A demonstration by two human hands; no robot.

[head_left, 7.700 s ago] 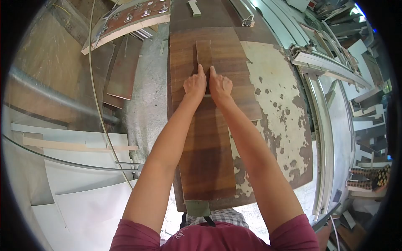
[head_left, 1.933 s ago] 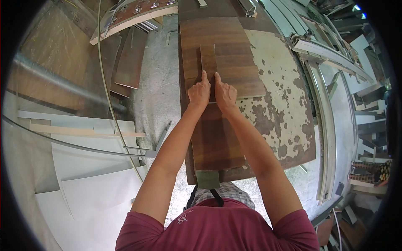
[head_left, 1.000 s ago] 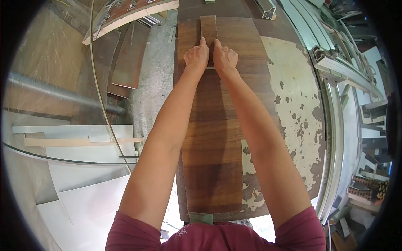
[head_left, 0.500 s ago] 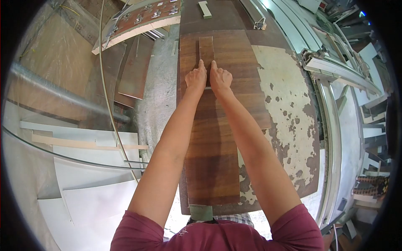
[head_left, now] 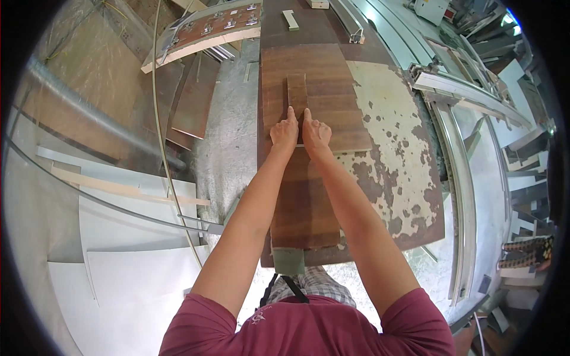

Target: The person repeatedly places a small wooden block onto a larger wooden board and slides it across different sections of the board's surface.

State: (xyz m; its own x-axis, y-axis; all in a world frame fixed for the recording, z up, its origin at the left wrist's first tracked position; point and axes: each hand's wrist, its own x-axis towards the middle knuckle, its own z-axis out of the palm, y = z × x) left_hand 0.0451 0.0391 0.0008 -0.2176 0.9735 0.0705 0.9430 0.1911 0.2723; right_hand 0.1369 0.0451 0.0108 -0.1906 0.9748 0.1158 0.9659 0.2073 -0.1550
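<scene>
**Both hands pressing a narrow strip onto a wood-grain panel**

Fingers (head_left: 290, 114) of the left hand (head_left: 284, 133) and those of the right hand (head_left: 315, 132) lie extended and close together, gripping nothing, palms flat on the near end of a narrow wood-grain strip (head_left: 297, 90). The strip runs away from the fingertips along a long brown laminate panel (head_left: 304, 202) (its far end shows beyond them). Under the panel, right of the fingers, lies a worn board with flaking pale paint (head_left: 392, 148). Left of the fingers, white sheets (head_left: 130, 261) lie on the floor. The step in hand looks like pressing the strip down; the next move calls for even pressure and keeping the strip straight.
</scene>
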